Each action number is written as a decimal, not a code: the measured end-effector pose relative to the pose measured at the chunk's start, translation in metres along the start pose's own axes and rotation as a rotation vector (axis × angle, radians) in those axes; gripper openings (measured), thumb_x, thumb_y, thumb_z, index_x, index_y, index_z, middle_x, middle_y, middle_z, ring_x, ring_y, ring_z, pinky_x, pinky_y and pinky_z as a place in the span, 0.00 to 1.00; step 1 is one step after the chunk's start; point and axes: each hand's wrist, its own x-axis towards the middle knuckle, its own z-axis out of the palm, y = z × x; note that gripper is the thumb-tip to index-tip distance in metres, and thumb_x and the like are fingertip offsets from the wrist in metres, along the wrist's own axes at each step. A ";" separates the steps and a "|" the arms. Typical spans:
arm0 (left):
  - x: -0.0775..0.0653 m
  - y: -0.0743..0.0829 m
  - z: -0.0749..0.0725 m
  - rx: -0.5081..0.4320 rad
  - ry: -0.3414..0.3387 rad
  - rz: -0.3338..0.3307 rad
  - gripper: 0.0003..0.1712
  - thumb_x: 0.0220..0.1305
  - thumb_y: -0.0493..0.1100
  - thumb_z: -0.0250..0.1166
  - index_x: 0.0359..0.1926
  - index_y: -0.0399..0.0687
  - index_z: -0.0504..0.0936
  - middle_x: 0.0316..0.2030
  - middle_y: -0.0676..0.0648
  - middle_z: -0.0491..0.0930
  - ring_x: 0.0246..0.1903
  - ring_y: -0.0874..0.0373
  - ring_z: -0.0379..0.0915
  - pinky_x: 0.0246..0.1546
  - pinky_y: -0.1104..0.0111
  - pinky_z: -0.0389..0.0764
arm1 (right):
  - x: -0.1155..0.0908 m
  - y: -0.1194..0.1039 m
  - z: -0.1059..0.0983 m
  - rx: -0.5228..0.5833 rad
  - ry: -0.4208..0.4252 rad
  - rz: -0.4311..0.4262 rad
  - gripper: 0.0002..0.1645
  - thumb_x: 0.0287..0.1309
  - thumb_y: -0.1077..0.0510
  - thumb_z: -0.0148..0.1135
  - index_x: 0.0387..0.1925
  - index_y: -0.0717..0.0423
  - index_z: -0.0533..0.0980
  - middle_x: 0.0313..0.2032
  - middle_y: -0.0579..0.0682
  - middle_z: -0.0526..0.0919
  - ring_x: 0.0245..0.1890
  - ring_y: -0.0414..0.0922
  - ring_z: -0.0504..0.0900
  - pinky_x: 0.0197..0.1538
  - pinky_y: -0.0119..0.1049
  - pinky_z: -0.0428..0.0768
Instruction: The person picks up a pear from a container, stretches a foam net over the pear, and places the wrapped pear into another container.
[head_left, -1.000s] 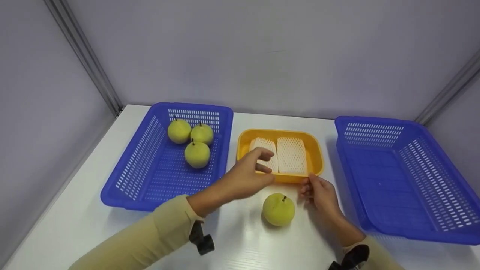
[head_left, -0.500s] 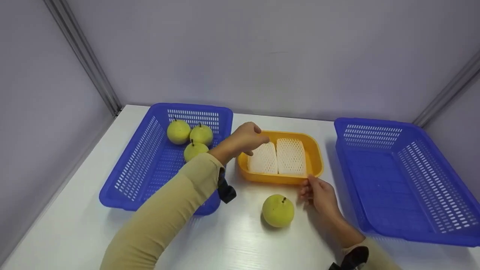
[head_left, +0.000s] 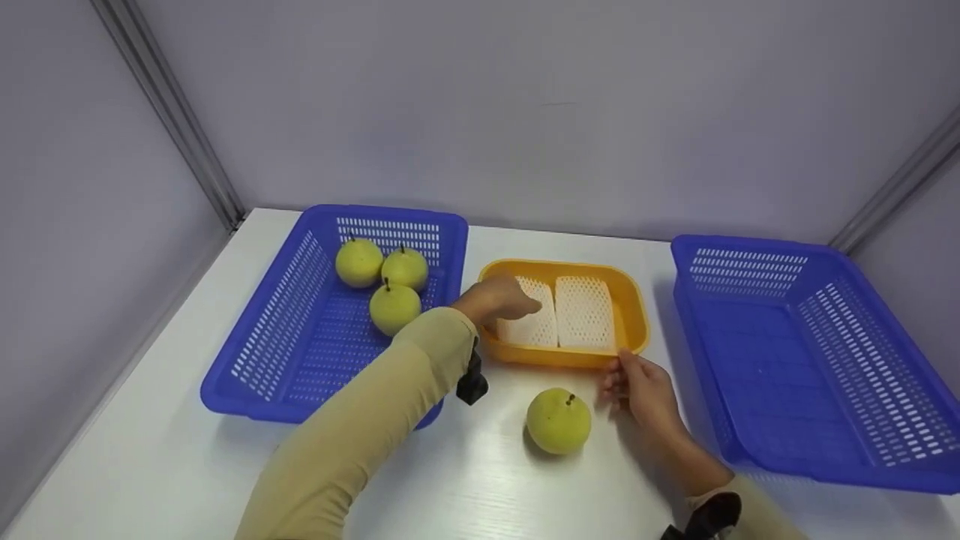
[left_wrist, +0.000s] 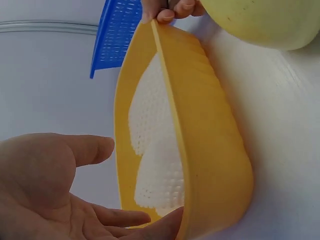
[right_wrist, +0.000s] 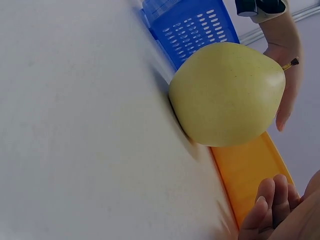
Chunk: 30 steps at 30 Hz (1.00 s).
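Observation:
My left hand [head_left: 501, 298] is over the left end of a yellow plastic tray [head_left: 551, 358]. In the left wrist view its thumb and fingers [left_wrist: 120, 217] stand apart, reaching in at the rim beside the white foam fruit nets, with nothing held between them. Two stacks of nets, a left one [head_left: 529, 330] and a right one [head_left: 585, 313], lie flat in the tray. At the tray's near right corner, my right hand [head_left: 646, 394] pinches the rim between thumb and fingers. A yellow-green pear [head_left: 559, 421] rests on the table in front of the tray, stem up.
To the left stands a blue perforated basket [head_left: 247, 337] holding several pears, among them a near one [head_left: 394, 309]. Another blue basket [head_left: 765, 375] is on the right, with no fruit seen inside. A grey wall [head_left: 555, 150] rises behind the white table [head_left: 480, 487].
My left hand first moved away and up to the tray's left end, then came down lower over the left nets. The right hand keeps its pinch on the rim; tray and pear stay put.

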 end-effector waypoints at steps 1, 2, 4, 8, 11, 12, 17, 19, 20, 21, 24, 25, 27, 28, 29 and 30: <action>0.000 0.000 0.002 0.025 0.005 0.001 0.30 0.74 0.55 0.58 0.64 0.36 0.77 0.60 0.42 0.79 0.53 0.51 0.76 0.55 0.61 0.80 | 0.000 0.000 0.000 0.000 -0.001 -0.001 0.24 0.82 0.50 0.43 0.37 0.63 0.75 0.23 0.47 0.80 0.22 0.41 0.79 0.22 0.32 0.78; 0.001 0.001 0.004 0.040 0.012 -0.003 0.29 0.74 0.54 0.58 0.63 0.36 0.77 0.59 0.42 0.79 0.51 0.52 0.75 0.55 0.62 0.80 | 0.000 0.000 0.000 0.000 -0.003 -0.002 0.24 0.82 0.50 0.43 0.37 0.63 0.76 0.23 0.47 0.80 0.22 0.41 0.79 0.22 0.32 0.78; 0.002 0.001 0.008 0.046 0.030 -0.009 0.27 0.73 0.52 0.60 0.61 0.35 0.78 0.57 0.43 0.80 0.45 0.53 0.74 0.52 0.62 0.81 | 0.000 0.001 0.000 0.001 -0.006 0.000 0.24 0.81 0.49 0.43 0.37 0.62 0.76 0.24 0.47 0.80 0.23 0.41 0.79 0.22 0.32 0.77; 0.005 0.002 0.012 0.064 0.065 -0.012 0.20 0.72 0.49 0.61 0.51 0.35 0.82 0.38 0.46 0.78 0.29 0.56 0.72 0.32 0.68 0.80 | 0.001 0.001 0.000 0.015 -0.010 -0.022 0.23 0.82 0.51 0.43 0.36 0.62 0.75 0.23 0.47 0.79 0.22 0.40 0.79 0.23 0.30 0.76; 0.005 0.004 0.014 0.044 0.091 -0.046 0.16 0.71 0.49 0.63 0.41 0.39 0.81 0.27 0.49 0.69 0.24 0.57 0.72 0.22 0.71 0.74 | 0.001 0.001 0.000 0.020 -0.008 -0.036 0.23 0.82 0.51 0.43 0.35 0.61 0.75 0.22 0.46 0.79 0.21 0.39 0.79 0.23 0.29 0.75; 0.005 0.004 0.015 0.028 0.100 -0.061 0.15 0.71 0.49 0.63 0.40 0.40 0.80 0.26 0.49 0.69 0.23 0.57 0.72 0.21 0.71 0.74 | 0.001 0.001 0.000 0.019 -0.009 -0.034 0.23 0.82 0.51 0.43 0.35 0.61 0.75 0.22 0.46 0.79 0.21 0.39 0.79 0.23 0.29 0.75; 0.005 0.007 0.019 -0.006 0.126 -0.115 0.16 0.69 0.50 0.67 0.43 0.41 0.81 0.27 0.49 0.70 0.24 0.56 0.73 0.26 0.67 0.81 | 0.002 0.001 -0.001 0.008 -0.005 -0.008 0.23 0.81 0.50 0.44 0.37 0.62 0.76 0.23 0.47 0.80 0.22 0.40 0.79 0.23 0.30 0.76; 0.006 0.007 0.020 -0.007 0.129 -0.120 0.18 0.68 0.51 0.68 0.46 0.40 0.82 0.28 0.49 0.72 0.26 0.55 0.74 0.30 0.66 0.83 | 0.002 0.001 -0.001 0.004 -0.001 -0.001 0.23 0.81 0.50 0.44 0.37 0.62 0.76 0.23 0.47 0.80 0.22 0.40 0.79 0.23 0.31 0.76; 0.006 0.007 0.020 -0.007 0.130 -0.120 0.19 0.68 0.51 0.68 0.48 0.40 0.82 0.29 0.49 0.73 0.26 0.55 0.75 0.31 0.65 0.84 | 0.002 0.001 -0.001 0.005 0.001 -0.001 0.23 0.81 0.50 0.44 0.37 0.62 0.76 0.23 0.47 0.80 0.22 0.40 0.80 0.23 0.31 0.76; 0.007 0.007 0.021 -0.007 0.131 -0.122 0.19 0.68 0.51 0.68 0.49 0.40 0.82 0.30 0.48 0.74 0.27 0.55 0.75 0.33 0.64 0.85 | 0.003 0.001 -0.001 0.004 0.001 -0.001 0.23 0.81 0.50 0.44 0.38 0.63 0.76 0.23 0.47 0.80 0.22 0.40 0.79 0.23 0.31 0.76; 0.008 0.006 0.020 -0.019 0.136 -0.124 0.20 0.69 0.51 0.67 0.50 0.39 0.82 0.31 0.48 0.75 0.27 0.54 0.75 0.34 0.64 0.85 | 0.003 0.001 -0.002 0.004 0.000 -0.003 0.23 0.81 0.50 0.44 0.38 0.63 0.76 0.23 0.47 0.80 0.22 0.40 0.79 0.23 0.31 0.76; 0.008 0.005 0.020 -0.023 0.138 -0.123 0.20 0.69 0.51 0.67 0.50 0.39 0.82 0.31 0.48 0.75 0.27 0.54 0.75 0.33 0.64 0.84 | 0.002 0.001 -0.002 0.004 0.000 -0.003 0.23 0.81 0.50 0.44 0.38 0.63 0.76 0.23 0.47 0.80 0.22 0.40 0.79 0.23 0.31 0.76; 0.009 0.004 0.020 -0.032 0.141 -0.121 0.19 0.69 0.50 0.66 0.50 0.39 0.82 0.31 0.48 0.75 0.27 0.55 0.75 0.31 0.65 0.83 | 0.002 0.001 -0.001 0.003 -0.001 -0.005 0.23 0.81 0.50 0.44 0.38 0.63 0.76 0.23 0.47 0.80 0.22 0.40 0.79 0.23 0.30 0.76; 0.009 0.003 0.019 -0.041 0.141 -0.118 0.18 0.69 0.50 0.66 0.49 0.39 0.82 0.31 0.48 0.74 0.28 0.55 0.76 0.30 0.66 0.83 | 0.002 0.001 -0.001 0.003 -0.001 -0.004 0.23 0.81 0.50 0.45 0.38 0.63 0.76 0.23 0.47 0.80 0.22 0.40 0.79 0.23 0.30 0.76; 0.009 0.003 0.018 -0.047 0.141 -0.115 0.17 0.70 0.49 0.65 0.48 0.39 0.82 0.30 0.48 0.74 0.28 0.55 0.77 0.29 0.67 0.81 | 0.002 0.000 -0.001 0.003 0.000 -0.005 0.23 0.81 0.50 0.45 0.37 0.63 0.76 0.23 0.47 0.80 0.22 0.40 0.79 0.23 0.30 0.76; 0.009 0.002 0.018 -0.051 0.143 -0.112 0.16 0.70 0.49 0.65 0.47 0.39 0.82 0.29 0.48 0.74 0.28 0.55 0.78 0.27 0.68 0.80 | 0.001 0.000 -0.001 0.002 0.001 -0.006 0.23 0.81 0.50 0.45 0.37 0.63 0.76 0.23 0.47 0.80 0.22 0.40 0.79 0.23 0.30 0.76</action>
